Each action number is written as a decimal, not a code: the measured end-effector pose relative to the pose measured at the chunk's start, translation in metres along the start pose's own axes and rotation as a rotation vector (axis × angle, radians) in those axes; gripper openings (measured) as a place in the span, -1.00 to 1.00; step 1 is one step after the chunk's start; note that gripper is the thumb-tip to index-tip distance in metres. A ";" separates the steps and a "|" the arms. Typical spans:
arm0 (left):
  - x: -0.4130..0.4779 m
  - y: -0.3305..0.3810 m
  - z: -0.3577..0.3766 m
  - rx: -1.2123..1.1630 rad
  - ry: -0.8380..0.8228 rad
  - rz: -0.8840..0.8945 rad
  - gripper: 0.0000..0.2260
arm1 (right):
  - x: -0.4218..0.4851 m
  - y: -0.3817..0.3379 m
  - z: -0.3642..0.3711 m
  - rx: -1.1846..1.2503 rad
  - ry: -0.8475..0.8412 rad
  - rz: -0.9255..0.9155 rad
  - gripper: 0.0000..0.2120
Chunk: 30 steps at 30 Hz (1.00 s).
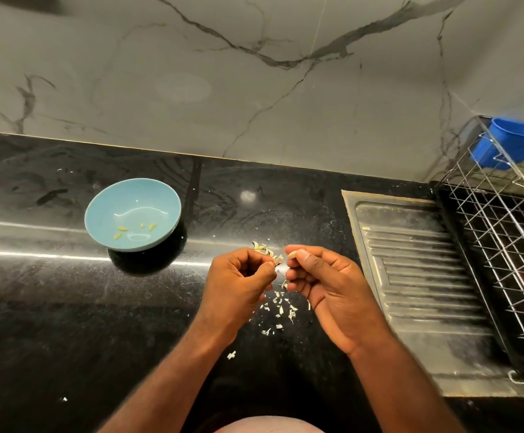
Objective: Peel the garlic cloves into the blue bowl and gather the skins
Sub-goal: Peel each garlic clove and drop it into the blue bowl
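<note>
Both hands meet over the black counter. My right hand (320, 276) pinches a pale garlic clove (292, 254) between thumb and fingers. My left hand (239, 276) pinches a white piece of skin (280, 268) that hangs from the clove. A few unpeeled cloves (265, 249) lie just beyond my fingertips. Several scraps of skin (281, 307) are scattered on the counter below my hands. The blue bowl (110, 201) stands to the left and holds several small peeled cloves (134, 230).
A steel sink drainboard (417, 276) lies to the right. Beyond it a wire dish rack (504, 232) holds a blue plastic tub (517, 142). A marble wall (254, 73) rises behind the counter (67, 307). Stray skin bits (231, 355) lie nearer me.
</note>
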State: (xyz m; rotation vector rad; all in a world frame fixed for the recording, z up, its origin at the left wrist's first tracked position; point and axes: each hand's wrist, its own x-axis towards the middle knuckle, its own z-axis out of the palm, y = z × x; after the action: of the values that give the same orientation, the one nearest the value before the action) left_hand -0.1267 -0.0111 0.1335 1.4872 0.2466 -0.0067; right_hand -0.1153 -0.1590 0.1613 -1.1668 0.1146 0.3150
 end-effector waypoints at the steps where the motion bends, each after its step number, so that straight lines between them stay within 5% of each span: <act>1: 0.001 0.000 -0.001 -0.001 -0.006 -0.002 -0.94 | 0.000 -0.002 -0.001 0.047 -0.015 0.025 -0.78; 5: -0.001 0.000 0.002 -0.035 -0.093 -0.045 -0.93 | 0.002 -0.001 0.000 0.149 -0.047 0.064 -0.81; 11: 0.000 -0.002 0.001 -0.105 -0.146 -0.164 -0.88 | 0.009 0.009 -0.002 0.026 0.150 -0.059 -0.86; 16: 0.000 -0.005 -0.001 0.019 -0.104 -0.143 -0.96 | 0.006 0.010 0.001 0.005 0.104 -0.018 -0.86; 22: 0.000 -0.015 -0.005 0.222 -0.048 -0.122 -0.75 | 0.009 0.018 -0.005 -0.153 0.199 -0.057 -0.87; 26: 0.003 -0.018 -0.006 0.274 -0.095 -0.111 -0.86 | 0.008 0.016 -0.006 -0.078 0.147 -0.002 -0.86; 30: 0.002 -0.014 -0.003 0.261 -0.104 -0.055 -0.64 | 0.009 0.017 -0.007 -0.064 0.132 0.006 -0.86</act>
State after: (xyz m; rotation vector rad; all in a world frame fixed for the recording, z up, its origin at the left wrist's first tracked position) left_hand -0.1275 -0.0091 0.1194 1.7332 0.2076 -0.1657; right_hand -0.1114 -0.1579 0.1414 -1.2504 0.2254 0.2484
